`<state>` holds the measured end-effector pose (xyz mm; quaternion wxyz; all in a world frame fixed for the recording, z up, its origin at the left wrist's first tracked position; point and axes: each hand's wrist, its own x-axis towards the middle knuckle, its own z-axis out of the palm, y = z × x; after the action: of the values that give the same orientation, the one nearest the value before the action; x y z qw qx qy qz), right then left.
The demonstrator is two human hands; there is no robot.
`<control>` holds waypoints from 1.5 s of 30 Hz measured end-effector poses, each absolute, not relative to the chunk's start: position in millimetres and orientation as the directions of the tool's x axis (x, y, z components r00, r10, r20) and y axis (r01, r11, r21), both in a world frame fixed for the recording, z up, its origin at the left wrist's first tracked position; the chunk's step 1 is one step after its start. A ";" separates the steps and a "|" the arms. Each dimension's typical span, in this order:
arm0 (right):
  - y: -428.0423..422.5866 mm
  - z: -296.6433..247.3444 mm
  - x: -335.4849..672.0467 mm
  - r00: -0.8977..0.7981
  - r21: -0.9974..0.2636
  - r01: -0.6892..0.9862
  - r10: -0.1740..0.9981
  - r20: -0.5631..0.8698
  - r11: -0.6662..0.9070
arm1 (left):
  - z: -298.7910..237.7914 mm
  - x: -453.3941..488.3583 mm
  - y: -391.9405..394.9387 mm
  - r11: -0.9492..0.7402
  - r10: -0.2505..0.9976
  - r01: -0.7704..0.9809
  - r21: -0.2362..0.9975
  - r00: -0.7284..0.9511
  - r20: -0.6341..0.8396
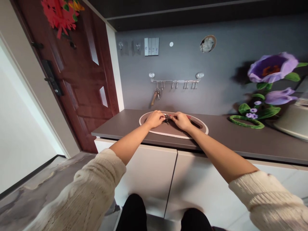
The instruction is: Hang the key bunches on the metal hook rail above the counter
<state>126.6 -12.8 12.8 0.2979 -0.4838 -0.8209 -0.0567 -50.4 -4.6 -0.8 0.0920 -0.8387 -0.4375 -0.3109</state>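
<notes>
Both my hands reach out over an oval brown tray with a white rim (201, 132) on a grey countertop (240, 141). My left hand (155, 118) and my right hand (181, 120) are closed, fingers pinched together on a small bunch of keys (166, 118) between them, just above the tray. A dark red strap or tag (196, 123) lies on the tray to the right of my right hand. Details of the keys are too small to make out.
A metal hook rail (174, 81) on the grey wall holds another key set with a wooden tag (155, 96). A purple flower decoration (269, 86) stands at the right. A dark red door (79, 70) is to the left. White cabinet doors (154, 173) are below the counter.
</notes>
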 end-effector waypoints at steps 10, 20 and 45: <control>-13.3 11.9 124.3 -0.362 -0.351 0.713 0.747 0.558 0.608 | 1.7 -50.7 -6.4 -0.607 0.683 0.779 0.154 0.413 0.603; -16.5 16.6 122.9 -0.278 -0.437 0.699 0.778 0.563 0.566 | 1.4 -50.1 -4.2 -0.606 0.657 0.771 0.197 0.345 0.670; -14.4 7.7 119.1 -0.365 -0.675 0.510 0.845 0.391 0.533 | 4.2 -48.8 -8.9 -0.665 0.615 0.664 0.341 0.229 0.754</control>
<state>119.1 -14.4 7.7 0.3682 -0.4263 -0.7944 0.2274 -48.8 -8.9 4.2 0.0263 -0.7835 -0.4082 -0.4677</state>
